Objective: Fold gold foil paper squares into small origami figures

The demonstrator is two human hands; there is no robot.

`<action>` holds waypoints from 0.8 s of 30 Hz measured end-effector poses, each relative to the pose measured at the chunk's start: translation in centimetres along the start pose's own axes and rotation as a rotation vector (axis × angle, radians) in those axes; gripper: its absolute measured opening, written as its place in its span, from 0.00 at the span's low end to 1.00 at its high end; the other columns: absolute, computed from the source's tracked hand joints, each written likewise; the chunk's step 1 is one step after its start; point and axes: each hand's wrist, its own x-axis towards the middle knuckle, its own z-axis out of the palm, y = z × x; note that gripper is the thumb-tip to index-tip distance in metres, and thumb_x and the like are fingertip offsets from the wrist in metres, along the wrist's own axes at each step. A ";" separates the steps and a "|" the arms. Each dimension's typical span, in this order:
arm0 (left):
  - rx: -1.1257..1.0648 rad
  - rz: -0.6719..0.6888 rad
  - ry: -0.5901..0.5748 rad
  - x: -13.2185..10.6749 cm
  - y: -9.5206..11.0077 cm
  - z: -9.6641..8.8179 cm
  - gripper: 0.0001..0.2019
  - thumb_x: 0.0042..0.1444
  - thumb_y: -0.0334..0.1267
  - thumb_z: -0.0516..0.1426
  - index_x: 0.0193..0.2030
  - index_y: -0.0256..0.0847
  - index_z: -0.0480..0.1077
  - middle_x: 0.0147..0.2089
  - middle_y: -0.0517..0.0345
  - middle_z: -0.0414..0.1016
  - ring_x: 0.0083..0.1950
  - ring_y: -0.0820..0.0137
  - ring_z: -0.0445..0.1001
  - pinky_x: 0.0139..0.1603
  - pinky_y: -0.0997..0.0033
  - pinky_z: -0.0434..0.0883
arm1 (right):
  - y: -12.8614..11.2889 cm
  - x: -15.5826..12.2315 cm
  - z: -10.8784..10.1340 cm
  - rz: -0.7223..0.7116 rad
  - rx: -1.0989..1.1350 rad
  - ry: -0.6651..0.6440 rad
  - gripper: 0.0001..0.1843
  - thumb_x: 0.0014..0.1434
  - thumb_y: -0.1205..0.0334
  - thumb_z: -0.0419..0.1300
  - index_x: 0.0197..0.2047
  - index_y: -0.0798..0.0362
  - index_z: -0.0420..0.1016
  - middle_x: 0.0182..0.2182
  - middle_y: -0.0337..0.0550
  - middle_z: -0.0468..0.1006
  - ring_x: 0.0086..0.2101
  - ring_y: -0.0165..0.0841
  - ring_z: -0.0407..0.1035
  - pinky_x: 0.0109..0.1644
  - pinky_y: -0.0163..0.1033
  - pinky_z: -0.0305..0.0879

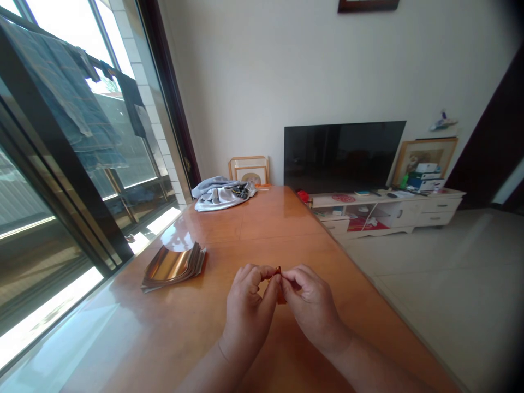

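Left hand (248, 311) and right hand (311, 308) are closed, their fingertips pinching a small folded strip of orange foil (280, 292) whose long axis stands upright between them. Left of the hands, on the wooden desk (282, 229), lies a fanned stack of copper-coloured foil sheets (174, 267); farther ahead, a crumpled grey cloth (223, 196).

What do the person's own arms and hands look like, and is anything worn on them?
Both the left hand and right hand are bare, with no gloves, and no ring, watch or bracelet shows. The left forearm and right forearm are bare too, no sleeve in view.
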 end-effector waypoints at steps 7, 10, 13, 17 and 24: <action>-0.174 -0.122 -0.082 0.4 -0.3 0.1 0.07 0.61 0.40 0.60 0.32 0.41 0.71 0.32 0.60 0.75 0.39 0.68 0.73 0.40 0.69 0.66 | 0.0 -0.1 -0.1 -0.070 -0.060 -0.009 0.09 0.65 0.65 0.58 0.33 0.49 0.75 0.31 0.41 0.74 0.35 0.35 0.69 0.40 0.39 0.62; -0.169 -0.089 -0.088 0.3 -0.2 -0.1 0.08 0.62 0.40 0.59 0.33 0.42 0.71 0.33 0.61 0.75 0.39 0.69 0.72 0.42 0.69 0.65 | 0.0 0.0 -0.1 -0.088 -0.069 -0.006 0.08 0.65 0.66 0.58 0.33 0.49 0.75 0.31 0.41 0.74 0.35 0.35 0.68 0.39 0.39 0.62; -0.187 -0.086 -0.090 0.2 -0.3 0.0 0.07 0.63 0.40 0.58 0.34 0.42 0.72 0.34 0.61 0.75 0.39 0.69 0.72 0.43 0.69 0.65 | -0.1 0.1 -0.2 -0.089 -0.092 -0.007 0.09 0.65 0.65 0.58 0.32 0.50 0.75 0.30 0.41 0.74 0.34 0.35 0.68 0.39 0.39 0.62; -0.250 -0.149 -0.096 0.1 -0.7 0.4 0.07 0.63 0.41 0.57 0.38 0.42 0.73 0.36 0.59 0.76 0.40 0.68 0.73 0.42 0.70 0.66 | -0.3 0.1 -0.3 -0.085 -0.124 -0.014 0.10 0.66 0.64 0.58 0.31 0.50 0.75 0.30 0.41 0.74 0.34 0.35 0.68 0.39 0.39 0.62; -0.175 -0.112 -0.156 0.4 -0.3 -0.2 0.11 0.66 0.42 0.54 0.33 0.41 0.70 0.35 0.57 0.75 0.40 0.67 0.71 0.42 0.69 0.66 | -0.3 0.1 -0.4 -0.086 -0.160 -0.042 0.12 0.66 0.64 0.57 0.30 0.49 0.73 0.30 0.42 0.74 0.34 0.35 0.67 0.39 0.39 0.61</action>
